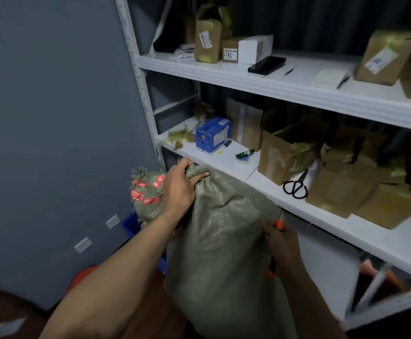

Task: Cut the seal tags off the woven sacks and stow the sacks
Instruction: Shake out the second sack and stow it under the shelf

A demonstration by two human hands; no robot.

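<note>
Gripping the gathered top of the green woven sack, the left hand sits at centre frame, with its fingers curled over the bunched fabric and its thumb on the near side. The left forearm extends from the lower left of the frame diagonally up to the sack.

The sack hangs upright at lower centre, in front of the white shelving unit, with its top at about the level of the middle shelf edge. Its frayed, bunched end projects to the left of the left hand and carries several red seal tags.

The right hand is at the right edge of the sack, lower than the left hand and apart from it. It is clamped on an orange-handled tool, and its fingertips touch the sack fabric. The tool type cannot be determined, as most of it is hidden by the hand.

On the middle shelf, black scissors lie to the upper right of the sack, beside taped cardboard boxes. A blue carton stands further left on the same shelf. A blue bin is partly visible behind the sack, against the grey wall.
</note>
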